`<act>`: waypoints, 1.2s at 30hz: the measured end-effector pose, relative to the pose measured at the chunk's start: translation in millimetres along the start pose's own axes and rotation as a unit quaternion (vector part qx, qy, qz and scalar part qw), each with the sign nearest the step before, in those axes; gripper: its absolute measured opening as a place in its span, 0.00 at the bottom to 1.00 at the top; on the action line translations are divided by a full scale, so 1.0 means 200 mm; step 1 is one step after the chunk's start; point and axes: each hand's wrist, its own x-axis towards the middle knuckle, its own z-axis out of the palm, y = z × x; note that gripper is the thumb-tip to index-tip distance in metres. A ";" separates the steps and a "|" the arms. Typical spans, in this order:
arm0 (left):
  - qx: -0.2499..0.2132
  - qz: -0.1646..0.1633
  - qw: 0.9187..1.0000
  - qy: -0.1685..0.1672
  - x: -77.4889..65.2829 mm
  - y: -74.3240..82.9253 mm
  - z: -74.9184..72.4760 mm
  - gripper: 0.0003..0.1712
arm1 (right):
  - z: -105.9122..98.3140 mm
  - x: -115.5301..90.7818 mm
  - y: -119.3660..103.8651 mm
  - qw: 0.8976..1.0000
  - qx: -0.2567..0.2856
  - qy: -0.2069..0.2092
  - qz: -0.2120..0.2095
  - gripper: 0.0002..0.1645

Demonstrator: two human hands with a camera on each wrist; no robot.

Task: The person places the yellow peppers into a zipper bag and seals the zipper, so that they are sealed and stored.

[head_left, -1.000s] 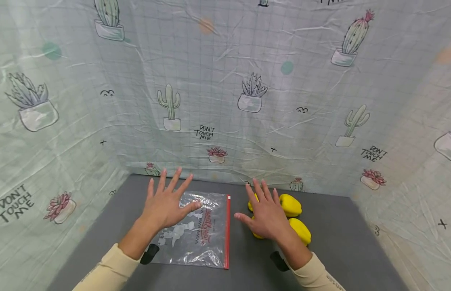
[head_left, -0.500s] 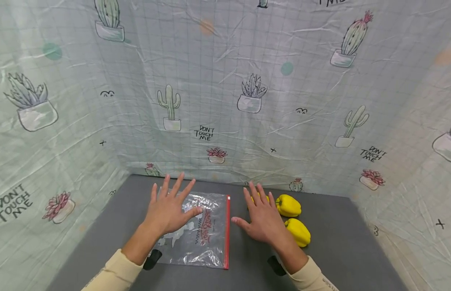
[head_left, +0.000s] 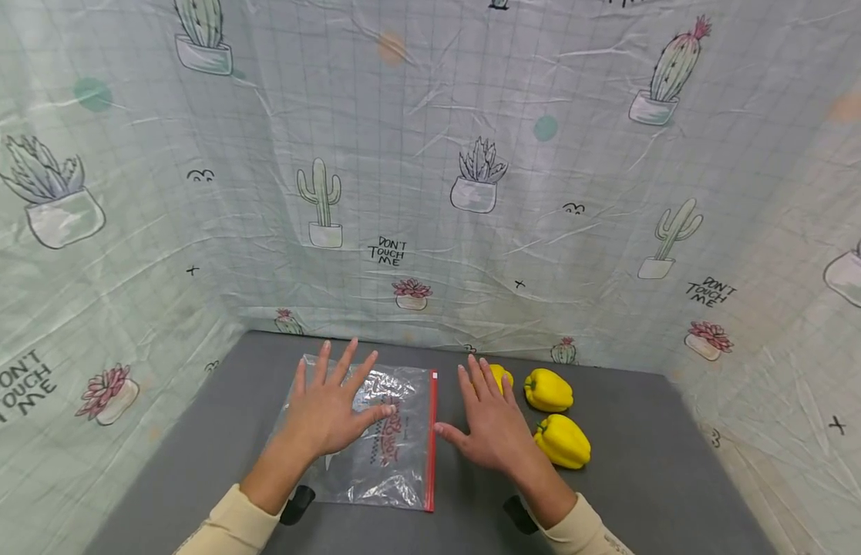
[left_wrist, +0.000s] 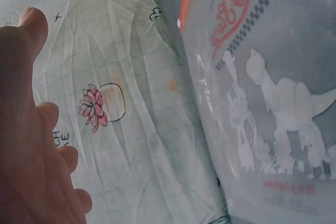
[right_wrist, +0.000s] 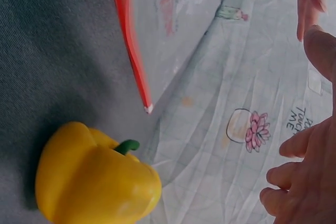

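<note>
A clear zip bag (head_left: 409, 482) with a red zip strip (head_left: 432, 455) and printed white figures (left_wrist: 286, 98) lies flat on the grey table. Above it hovers my left hand (head_left: 326, 416), palm down, fingers spread and straight, holding nothing. My right hand (head_left: 496, 432) is also held spread in the air, just right of the red strip and over the yellow bell peppers. Three peppers show in the head view: one partly behind my right fingers (head_left: 487, 385), a back one (head_left: 549, 390) and a front one (head_left: 563, 442). Seen from the right wrist, one pepper (right_wrist: 97, 177) has a green stem.
A pale curtain (head_left: 416, 154) printed with cacti and lettering encloses the grey table (head_left: 652, 462) at the back and both sides. Black wrist bands (head_left: 298, 505) sit at both wrists.
Both hands have drifted slightly toward me; the left has also moved right and the right a little left. More of the back peppers shows now. The bag and peppers stay put.
</note>
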 end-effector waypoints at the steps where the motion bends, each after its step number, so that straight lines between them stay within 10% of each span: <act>1: 0.001 -0.001 1.000 -0.001 0.00 0.00 0.01 0.55 | 0.01 0.00 0.00 1.000 0.001 -0.001 0.000 0.61; 36: 0.011 -0.005 1.000 -0.013 -0.03 0.01 0.18 0.54 | 0.17 -0.01 -0.03 0.998 0.021 -0.061 -0.011 0.64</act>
